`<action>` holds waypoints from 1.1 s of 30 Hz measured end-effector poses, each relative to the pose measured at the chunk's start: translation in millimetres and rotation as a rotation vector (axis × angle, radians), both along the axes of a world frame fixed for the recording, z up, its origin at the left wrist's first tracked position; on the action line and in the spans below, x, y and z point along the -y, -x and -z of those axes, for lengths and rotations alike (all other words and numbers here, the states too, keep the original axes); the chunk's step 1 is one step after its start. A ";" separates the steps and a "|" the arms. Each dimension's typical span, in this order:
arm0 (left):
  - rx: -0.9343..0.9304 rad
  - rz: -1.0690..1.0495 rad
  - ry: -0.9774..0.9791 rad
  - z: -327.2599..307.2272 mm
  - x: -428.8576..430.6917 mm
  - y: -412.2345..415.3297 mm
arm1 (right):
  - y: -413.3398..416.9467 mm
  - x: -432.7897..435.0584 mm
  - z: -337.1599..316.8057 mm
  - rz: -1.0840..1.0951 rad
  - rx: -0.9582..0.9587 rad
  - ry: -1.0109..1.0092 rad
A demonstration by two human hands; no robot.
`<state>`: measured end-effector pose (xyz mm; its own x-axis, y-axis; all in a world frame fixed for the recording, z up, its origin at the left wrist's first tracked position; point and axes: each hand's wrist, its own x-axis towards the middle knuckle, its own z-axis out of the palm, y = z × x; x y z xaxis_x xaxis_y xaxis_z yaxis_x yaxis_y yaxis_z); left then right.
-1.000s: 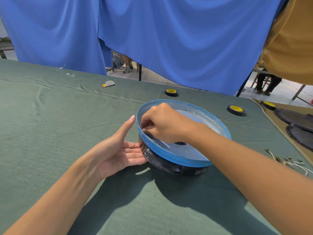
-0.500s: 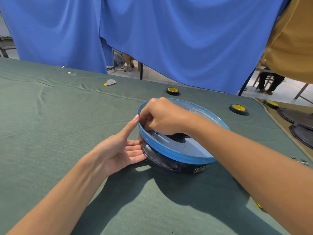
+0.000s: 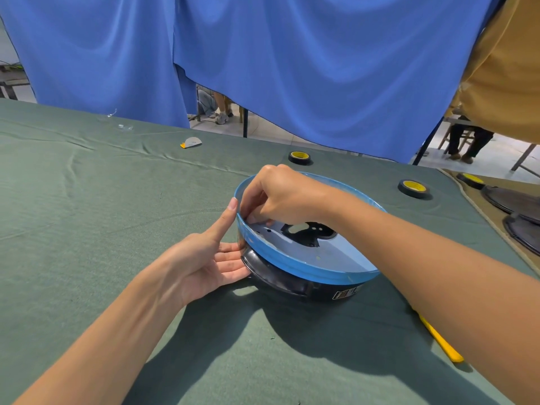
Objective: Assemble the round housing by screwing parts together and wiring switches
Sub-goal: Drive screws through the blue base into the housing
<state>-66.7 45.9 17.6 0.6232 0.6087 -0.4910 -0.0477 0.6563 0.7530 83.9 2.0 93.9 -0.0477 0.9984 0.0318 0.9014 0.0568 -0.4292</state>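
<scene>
The round housing (image 3: pixel 309 270), blue-rimmed on a black base, sits on the green table cloth (image 3: pixel 87 229) at the centre. Its flat pale inner plate has a dark cut-out in the middle. My left hand (image 3: pixel 204 255) lies against the housing's left wall, fingers straight, thumb up along the blue rim. My right hand (image 3: pixel 280 194) reaches over the rim with curled fingers, fingertips down on the inner plate near the left wall. Whether it pinches a small part there is hidden.
Two yellow-cored black tape rolls (image 3: pixel 299 157) (image 3: pixel 413 188) lie behind the housing, a third (image 3: pixel 470 180) at the far right. A yellow tool (image 3: pixel 441 342) lies under my right forearm. Dark round covers (image 3: pixel 514 200) lie right; a small paper scrap (image 3: pixel 191 142) far left.
My right hand has lifted a little inside the housing, uncovering the dark cut-out. The view has shifted; the wires at the right are out of sight and the yellow tool shows.
</scene>
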 end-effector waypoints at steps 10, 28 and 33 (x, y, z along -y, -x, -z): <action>-0.005 -0.004 -0.012 1.9 -1.7 0.3 | 2.0 -6.1 -1.8 -0.032 0.073 0.034; -0.013 -0.025 -0.028 3.0 -1.1 0.0 | 10.3 -7.0 -4.5 -0.073 0.399 0.044; -0.010 -0.032 -0.034 1.9 1.5 1.1 | 13.3 -4.7 0.1 -0.089 0.466 0.035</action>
